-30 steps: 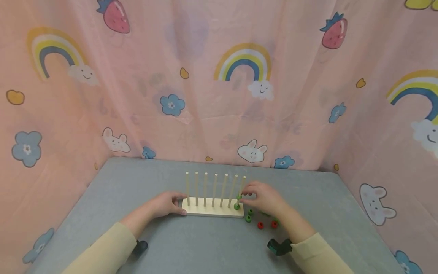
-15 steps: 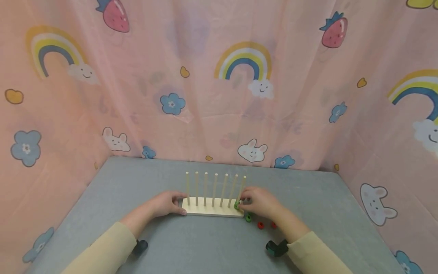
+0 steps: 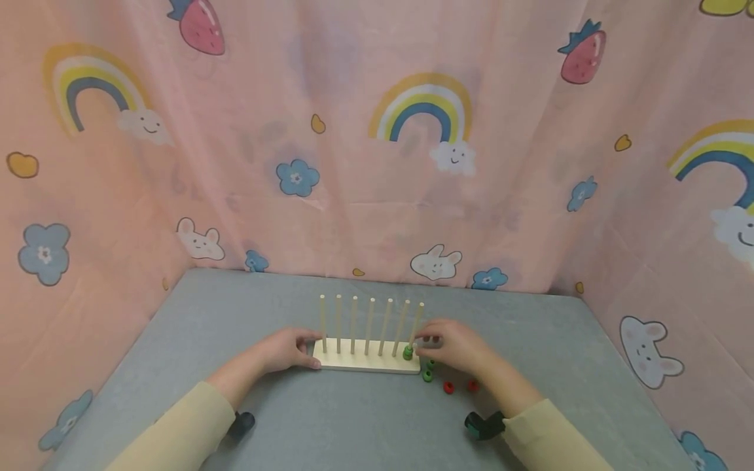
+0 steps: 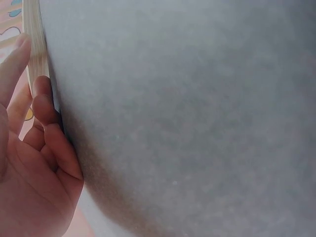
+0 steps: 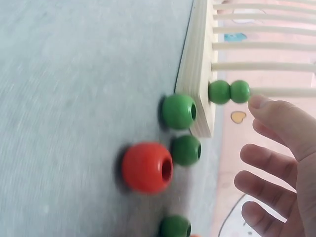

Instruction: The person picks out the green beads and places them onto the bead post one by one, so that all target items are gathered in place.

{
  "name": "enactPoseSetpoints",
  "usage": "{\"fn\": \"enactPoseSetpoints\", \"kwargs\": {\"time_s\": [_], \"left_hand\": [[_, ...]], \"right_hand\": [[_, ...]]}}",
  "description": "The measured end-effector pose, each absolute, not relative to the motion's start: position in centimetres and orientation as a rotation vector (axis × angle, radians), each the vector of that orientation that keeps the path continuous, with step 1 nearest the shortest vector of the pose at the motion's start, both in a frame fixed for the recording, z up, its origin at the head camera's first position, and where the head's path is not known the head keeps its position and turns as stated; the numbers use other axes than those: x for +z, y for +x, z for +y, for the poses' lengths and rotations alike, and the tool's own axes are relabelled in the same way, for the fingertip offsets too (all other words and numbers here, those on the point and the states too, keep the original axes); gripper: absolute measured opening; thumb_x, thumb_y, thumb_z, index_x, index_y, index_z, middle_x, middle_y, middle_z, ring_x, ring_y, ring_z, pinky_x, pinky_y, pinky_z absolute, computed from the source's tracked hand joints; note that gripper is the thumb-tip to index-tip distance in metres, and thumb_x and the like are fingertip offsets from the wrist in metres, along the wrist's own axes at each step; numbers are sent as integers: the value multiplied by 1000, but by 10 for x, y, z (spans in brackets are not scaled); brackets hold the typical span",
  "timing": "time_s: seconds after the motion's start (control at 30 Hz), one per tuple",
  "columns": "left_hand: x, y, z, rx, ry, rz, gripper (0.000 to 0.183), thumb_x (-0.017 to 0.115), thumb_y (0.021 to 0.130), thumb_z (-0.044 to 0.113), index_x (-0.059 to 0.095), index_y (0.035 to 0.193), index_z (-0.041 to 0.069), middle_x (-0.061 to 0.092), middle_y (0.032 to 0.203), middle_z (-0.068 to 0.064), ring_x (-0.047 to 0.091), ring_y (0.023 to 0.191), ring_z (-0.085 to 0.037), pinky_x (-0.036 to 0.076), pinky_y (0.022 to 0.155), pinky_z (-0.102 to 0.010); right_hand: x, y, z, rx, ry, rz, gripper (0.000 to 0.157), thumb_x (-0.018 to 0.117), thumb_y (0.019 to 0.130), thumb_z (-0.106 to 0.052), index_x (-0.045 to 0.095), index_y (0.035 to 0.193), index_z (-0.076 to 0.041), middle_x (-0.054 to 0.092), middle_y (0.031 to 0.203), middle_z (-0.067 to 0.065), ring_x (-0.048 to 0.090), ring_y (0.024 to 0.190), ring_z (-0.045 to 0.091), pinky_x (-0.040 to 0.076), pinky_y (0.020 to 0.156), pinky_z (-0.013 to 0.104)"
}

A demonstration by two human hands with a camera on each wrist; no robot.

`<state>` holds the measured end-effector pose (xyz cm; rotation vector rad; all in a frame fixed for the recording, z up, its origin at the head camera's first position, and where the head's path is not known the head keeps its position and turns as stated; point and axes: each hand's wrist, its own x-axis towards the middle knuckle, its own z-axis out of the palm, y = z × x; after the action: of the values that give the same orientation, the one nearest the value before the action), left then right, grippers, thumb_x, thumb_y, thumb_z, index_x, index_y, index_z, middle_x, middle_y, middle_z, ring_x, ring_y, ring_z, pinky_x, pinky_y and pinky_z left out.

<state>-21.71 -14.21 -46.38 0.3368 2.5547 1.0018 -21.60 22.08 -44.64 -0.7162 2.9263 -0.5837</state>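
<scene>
A pale wooden peg stand (image 3: 347,362) with a row of several upright pegs rests on the grey table. My left hand (image 3: 283,351) grips its left end, thumb at the front and fingers toward the back; the left wrist view shows the fingertips at the stand's edge (image 4: 37,54). Two green beads, a lower one (image 5: 218,92) and an upper one (image 5: 240,92), are stacked at the bottom of the rightmost peg. Beside that peg is my right hand (image 3: 456,343), fingers loosely bent and holding nothing, its thumb tip (image 5: 257,101) right at the upper bead.
Loose beads lie off the stand's right end: green ones (image 5: 178,112) close against the base and red ones (image 3: 449,387) farther right. Another green bead (image 5: 176,227) shows at the lower edge of the right wrist view. A pink patterned curtain (image 3: 353,229) surrounds the table (image 3: 330,425).
My right hand slid a second green bead down the rightmost peg onto the first, then let go and drew slightly right. The left hand and stand stayed put.
</scene>
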Motion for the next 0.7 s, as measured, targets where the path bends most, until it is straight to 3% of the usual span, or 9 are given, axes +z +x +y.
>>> {"fn": "enactPoseSetpoints", "kwargs": {"time_s": [0.33, 0.7], "left_hand": [[-462, -216, -140, 986, 316, 2565, 60, 85, 78, 28, 64, 133, 14, 55, 73, 0, 47, 64, -14, 35, 59, -31], [-464, -216, -140, 990, 331, 2572, 61, 86, 78, 28, 64, 133, 14, 54, 72, -1, 46, 64, -14, 34, 59, -32]], "right_hand": [[-437, -207, 253, -590, -707, 2918, 25, 76, 89, -30, 77, 112, -21, 63, 91, -12, 53, 77, 5, 46, 67, 29], [-433, -195, 296, -506, -632, 2941, 23, 77, 87, -32, 78, 107, -21, 61, 90, -15, 53, 78, 5, 48, 70, 31]]}}
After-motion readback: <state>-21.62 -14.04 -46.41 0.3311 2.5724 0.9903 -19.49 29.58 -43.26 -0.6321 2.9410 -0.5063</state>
